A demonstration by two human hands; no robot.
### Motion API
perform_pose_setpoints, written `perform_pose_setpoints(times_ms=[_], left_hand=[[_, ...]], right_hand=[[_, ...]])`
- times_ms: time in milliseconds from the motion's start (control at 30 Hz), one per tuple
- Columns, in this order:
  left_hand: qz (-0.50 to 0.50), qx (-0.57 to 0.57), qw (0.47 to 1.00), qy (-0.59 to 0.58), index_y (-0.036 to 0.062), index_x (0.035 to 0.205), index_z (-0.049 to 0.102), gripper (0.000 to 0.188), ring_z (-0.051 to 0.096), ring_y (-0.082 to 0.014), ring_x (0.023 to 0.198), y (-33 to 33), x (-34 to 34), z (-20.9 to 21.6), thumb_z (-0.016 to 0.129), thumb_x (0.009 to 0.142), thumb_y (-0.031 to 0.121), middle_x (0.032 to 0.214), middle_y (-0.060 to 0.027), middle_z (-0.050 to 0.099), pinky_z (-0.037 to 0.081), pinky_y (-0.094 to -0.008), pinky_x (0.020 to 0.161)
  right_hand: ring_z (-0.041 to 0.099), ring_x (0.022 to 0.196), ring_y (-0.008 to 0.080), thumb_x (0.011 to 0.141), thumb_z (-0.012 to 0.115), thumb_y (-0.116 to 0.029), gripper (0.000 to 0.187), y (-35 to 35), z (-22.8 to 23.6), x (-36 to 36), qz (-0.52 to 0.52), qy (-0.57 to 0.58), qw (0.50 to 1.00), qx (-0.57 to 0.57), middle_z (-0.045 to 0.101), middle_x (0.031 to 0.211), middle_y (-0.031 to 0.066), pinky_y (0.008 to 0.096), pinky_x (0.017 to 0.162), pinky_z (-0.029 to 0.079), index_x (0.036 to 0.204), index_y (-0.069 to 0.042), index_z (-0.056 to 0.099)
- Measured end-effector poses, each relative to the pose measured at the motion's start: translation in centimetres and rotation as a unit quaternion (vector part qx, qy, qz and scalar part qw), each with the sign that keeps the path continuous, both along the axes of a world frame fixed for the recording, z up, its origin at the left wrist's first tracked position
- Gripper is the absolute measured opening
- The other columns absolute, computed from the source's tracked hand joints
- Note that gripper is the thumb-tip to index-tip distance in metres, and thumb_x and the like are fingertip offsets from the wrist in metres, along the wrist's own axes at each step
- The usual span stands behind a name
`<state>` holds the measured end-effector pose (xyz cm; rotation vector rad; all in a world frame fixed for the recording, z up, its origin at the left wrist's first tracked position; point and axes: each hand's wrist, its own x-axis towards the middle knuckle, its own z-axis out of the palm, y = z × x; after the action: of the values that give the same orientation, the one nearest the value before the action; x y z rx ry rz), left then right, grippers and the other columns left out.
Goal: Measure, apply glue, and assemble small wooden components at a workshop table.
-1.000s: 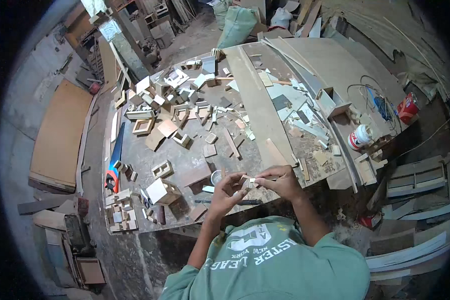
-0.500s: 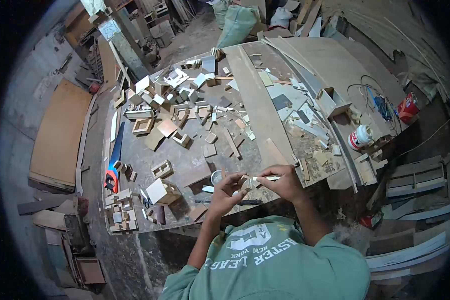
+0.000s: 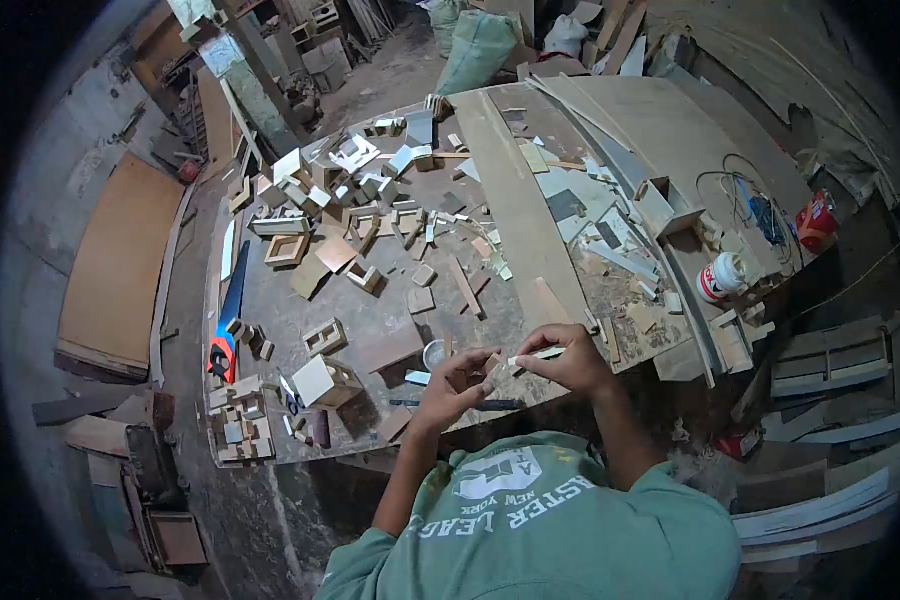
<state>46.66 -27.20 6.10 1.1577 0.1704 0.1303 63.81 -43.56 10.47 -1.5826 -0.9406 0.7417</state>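
Note:
Close together at the table's near edge, both my hands are closed in a pinch. My right hand (image 3: 570,362) grips a thin pale wooden strip (image 3: 548,353), its near end pointing at my left fingertips. Between the fingers of my left hand (image 3: 457,388) is a small wooden piece (image 3: 496,362), partly covered by the fingertips. Whether the strip touches that piece I cannot tell. Just beyond my left hand stands a small round container (image 3: 433,353). A dark, slender tool (image 3: 497,405) lies under my wrists along the edge.
Left of my hands are a box-shaped wooden block (image 3: 327,382), scissors (image 3: 290,393) and a handsaw (image 3: 226,335) with a red-black handle. Wooden offcuts and small frames (image 3: 286,250) pile up farther back. A white glue jar (image 3: 720,276) and a red can (image 3: 816,221) stand at right.
My left hand has shifted slightly right and up, and the right hand slightly up. Both keep their pinch; the strip remains in the right hand.

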Motion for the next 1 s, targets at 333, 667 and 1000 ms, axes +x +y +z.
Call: perform_pose_setpoints(times_ms=[333,667,1000], left_hand=[[-0.017,0.011,1.0,-0.003,-0.0019,0.129,0.053,0.047,0.057,-0.0133,0.102,0.1,0.0,0.4,0.064,0.083,0.002,0.116,-0.0069,0.061,0.048,-0.0291,0.087],[-0.043,0.002,0.998,0.034,-0.0013,0.13,0.051,0.049,0.056,-0.0142,0.106,0.3,-0.1,0.4,0.065,0.083,0.003,0.119,-0.0063,0.059,0.047,-0.03,0.09],[-0.056,0.011,0.998,0.013,-0.0017,0.131,0.051,0.051,0.055,-0.0134,0.107,0.4,0.0,0.1,0.062,0.081,0.001,0.122,-0.0065,0.058,0.047,-0.0293,0.09]], right_hand=[[0.065,0.077,0.0128,0.075,0.075,-0.008,0.015,0.5,1.3,0.9,0.08,-0.065,0.995,0.004,0.068,0.081,0.0072,0.0278,0.073,0.052,0.084,0.001,0.068],[0.066,0.073,0.0156,0.071,0.074,-0.008,0.015,1.1,2.1,1.6,0.133,-0.093,0.987,0.004,0.069,0.079,0.0091,0.029,0.07,0.053,0.081,0.001,0.068],[0.066,0.071,0.0161,0.072,0.075,-0.013,0.016,1.1,1.7,2.5,0.196,-0.132,0.971,0.024,0.069,0.077,0.0086,0.0287,0.068,0.052,0.082,-0.001,0.068]])
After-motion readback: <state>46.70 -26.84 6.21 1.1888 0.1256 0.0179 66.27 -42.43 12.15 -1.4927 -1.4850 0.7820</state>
